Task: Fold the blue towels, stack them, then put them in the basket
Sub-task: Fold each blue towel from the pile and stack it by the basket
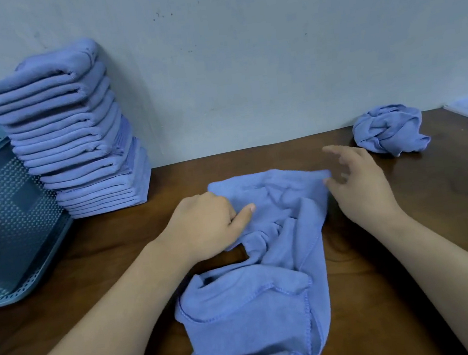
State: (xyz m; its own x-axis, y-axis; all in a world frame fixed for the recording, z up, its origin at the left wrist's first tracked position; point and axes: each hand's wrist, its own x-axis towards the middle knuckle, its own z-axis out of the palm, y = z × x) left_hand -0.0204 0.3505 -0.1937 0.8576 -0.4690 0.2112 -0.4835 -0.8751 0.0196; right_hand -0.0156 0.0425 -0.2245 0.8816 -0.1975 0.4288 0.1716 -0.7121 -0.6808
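- Desk point(435, 212): dark wood, set against a pale wall.
- Towel point(270, 304): blue, rumpled, lying mid-desk between both hands.
- Stack point(77, 142): folded blue towels, tall, back left, leaning toward the wall.
- Basket point(20, 231): teal, perforated, just left of the stack.
- Left hand point(206, 224): grip clamped on the towel's far left edge, forefinger out.
- Right hand point(359, 186): grip apart, blurred, at the towel's far right corner.
- Balled towel point(388, 130): back right, apart from the rest.
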